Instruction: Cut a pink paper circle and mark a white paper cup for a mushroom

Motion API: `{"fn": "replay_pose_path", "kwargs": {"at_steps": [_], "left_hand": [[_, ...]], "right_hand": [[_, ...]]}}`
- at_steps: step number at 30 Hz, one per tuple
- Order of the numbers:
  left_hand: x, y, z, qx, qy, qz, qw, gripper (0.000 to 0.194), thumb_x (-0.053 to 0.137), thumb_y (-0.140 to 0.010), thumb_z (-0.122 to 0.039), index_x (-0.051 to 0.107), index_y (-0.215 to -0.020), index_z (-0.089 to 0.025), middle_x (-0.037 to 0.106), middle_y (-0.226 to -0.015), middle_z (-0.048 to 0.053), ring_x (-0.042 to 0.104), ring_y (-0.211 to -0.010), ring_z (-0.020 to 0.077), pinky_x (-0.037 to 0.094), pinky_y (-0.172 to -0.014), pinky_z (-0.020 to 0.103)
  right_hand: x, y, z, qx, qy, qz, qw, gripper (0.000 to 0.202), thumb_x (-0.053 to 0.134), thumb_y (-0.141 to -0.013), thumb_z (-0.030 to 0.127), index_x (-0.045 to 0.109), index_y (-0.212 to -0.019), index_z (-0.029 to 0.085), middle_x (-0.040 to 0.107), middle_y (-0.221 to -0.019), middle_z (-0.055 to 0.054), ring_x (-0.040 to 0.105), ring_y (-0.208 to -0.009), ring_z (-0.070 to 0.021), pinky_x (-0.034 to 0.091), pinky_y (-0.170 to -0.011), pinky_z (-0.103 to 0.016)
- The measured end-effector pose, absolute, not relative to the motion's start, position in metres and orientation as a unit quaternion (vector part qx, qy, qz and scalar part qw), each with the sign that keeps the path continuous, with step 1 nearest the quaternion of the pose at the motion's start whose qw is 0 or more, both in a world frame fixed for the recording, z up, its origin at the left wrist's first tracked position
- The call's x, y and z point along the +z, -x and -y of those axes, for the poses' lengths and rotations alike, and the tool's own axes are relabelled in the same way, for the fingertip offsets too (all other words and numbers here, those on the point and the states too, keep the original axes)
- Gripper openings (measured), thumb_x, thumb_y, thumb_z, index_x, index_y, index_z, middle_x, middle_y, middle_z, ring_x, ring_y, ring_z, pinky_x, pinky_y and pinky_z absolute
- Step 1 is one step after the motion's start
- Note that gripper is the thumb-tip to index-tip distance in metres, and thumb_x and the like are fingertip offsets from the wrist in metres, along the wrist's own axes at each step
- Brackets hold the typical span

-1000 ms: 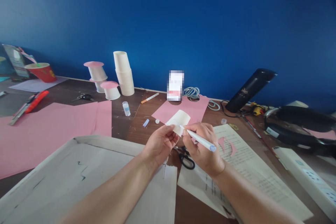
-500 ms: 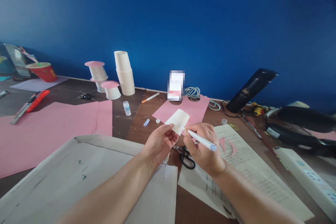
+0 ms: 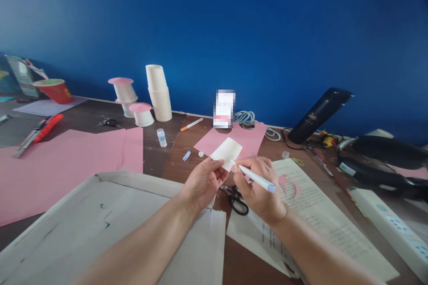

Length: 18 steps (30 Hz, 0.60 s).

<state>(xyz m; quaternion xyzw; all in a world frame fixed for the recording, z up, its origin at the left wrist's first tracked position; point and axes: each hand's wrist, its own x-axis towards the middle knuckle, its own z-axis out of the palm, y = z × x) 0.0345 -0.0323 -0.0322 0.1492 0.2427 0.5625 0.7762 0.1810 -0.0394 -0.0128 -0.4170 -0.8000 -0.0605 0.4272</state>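
Note:
My left hand (image 3: 206, 182) pinches the lower edge of a small curved cream paper piece (image 3: 228, 147) between thumb and fingers. In my right hand (image 3: 261, 187) is a white marker pen (image 3: 257, 178) with a bluish end, its tip touching or very close to the lower right of the piece. Whether it has left a mark is too small to tell. Just below and between the hands, black-handled scissors (image 3: 238, 205) lie on the table, their blades partly hidden. Pink paper (image 3: 254, 138) with cut-out holes lies behind the cream piece.
A stack of paper cups (image 3: 159, 102) and pink-topped cups (image 3: 143, 116) stand back left. A small glue tube (image 3: 161, 138) stands nearer. Left are pink sheets (image 3: 83, 160) and a red utility knife (image 3: 40, 133). A printed sheet (image 3: 321, 205), black bottle (image 3: 319, 116) and power strip (image 3: 391, 227) are right.
The cream piece has shifted very slightly, together with my left fingers. My right hand and the marker pen stay in nearly the same place.

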Motion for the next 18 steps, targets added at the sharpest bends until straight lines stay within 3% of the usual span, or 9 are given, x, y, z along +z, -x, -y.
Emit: {"fn": "replay_pose_path", "kwargs": {"at_steps": [4,10,18], "left_hand": [[-0.0322,-0.0354,0.0333,0.561,-0.174,-0.25,0.77,0.023,0.064,-0.074,-0.01,0.064,-0.096,-0.018,0.064,-0.109,0.006,0.06,-0.093,0.0121,0.045,-0.087,0.025],[-0.0322,-0.0364,0.0334,0.564,-0.157,-0.268,0.765,0.014,0.066,-0.073,-0.009,0.065,-0.085,-0.015,0.065,-0.089,0.004,0.058,-0.073,0.0074,0.047,-0.076,0.022],[-0.0333,-0.0376,0.0324,0.571,-0.139,-0.286,0.757,0.011,0.065,-0.071,-0.006,0.062,-0.078,-0.013,0.062,-0.078,0.001,0.055,-0.067,0.0062,0.047,-0.071,0.021]], "right_hand": [[-0.0124,-0.1801,0.0393,-0.062,0.42,0.799,0.425,0.008,0.057,-0.08,0.016,0.055,-0.088,0.02,0.065,-0.079,-0.001,0.06,-0.074,-0.018,0.041,-0.077,-0.036],[-0.0146,-0.1808,0.0376,-0.06,0.423,0.799,0.424,0.009,0.058,-0.08,0.016,0.056,-0.088,0.02,0.066,-0.079,-0.002,0.06,-0.075,-0.0184,0.041,-0.077,-0.036],[-0.0133,-0.1803,0.0377,-0.057,0.42,0.803,0.418,0.008,0.057,-0.081,0.016,0.056,-0.088,0.019,0.066,-0.08,-0.002,0.06,-0.076,-0.0183,0.041,-0.077,-0.036]]}}
